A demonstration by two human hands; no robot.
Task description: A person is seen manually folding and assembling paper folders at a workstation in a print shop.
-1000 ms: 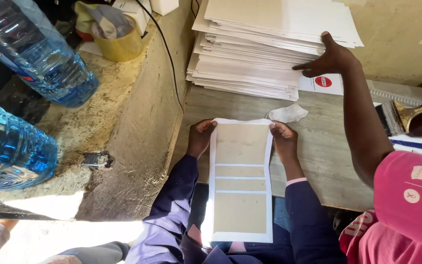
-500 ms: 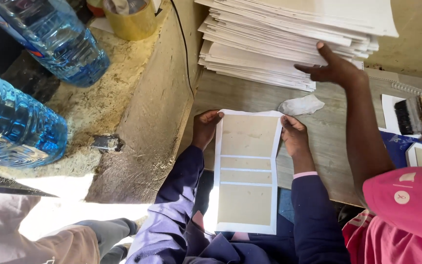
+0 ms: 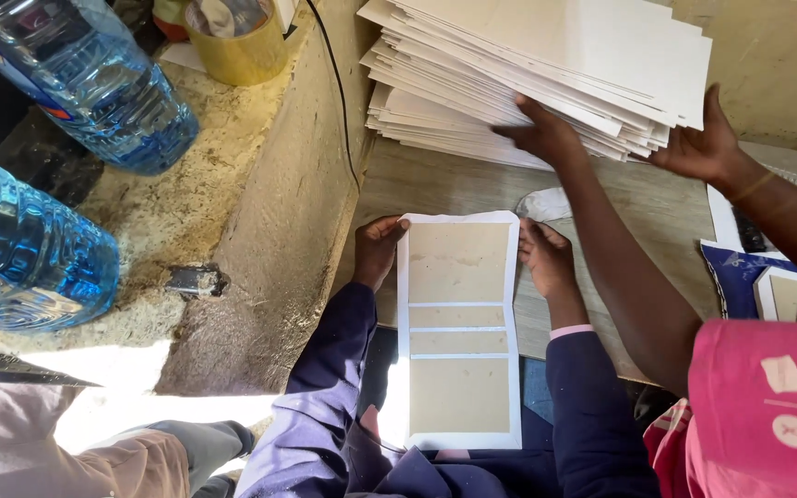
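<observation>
I hold a long white sheet with several tan board panels glued on it [image 3: 458, 323], lying from the wooden table's edge down onto my lap. My left hand [image 3: 377, 251] grips its upper left edge and my right hand [image 3: 544, 260] grips its upper right edge. Just beyond, a co-worker in a pink top reaches in from the right with both hands: one hand [image 3: 541, 134] slides under the tall stack of cream boards [image 3: 546, 78], the other hand [image 3: 698, 148] holds the stack's right end.
A wooden table [image 3: 458, 189] carries the stack and a crumpled white scrap [image 3: 546, 203]. Two large blue water bottles [image 3: 76, 83] [image 3: 20, 258] stand on the concrete ledge at left, with a yellow tub [image 3: 237, 41] and a black cable [image 3: 334, 92]. Blue-and-white covers [image 3: 749, 277] lie at right.
The co-worker's second hand has come in and both now take hold of the board stack. My hands stay on the panel sheet; the view has shifted slightly.
</observation>
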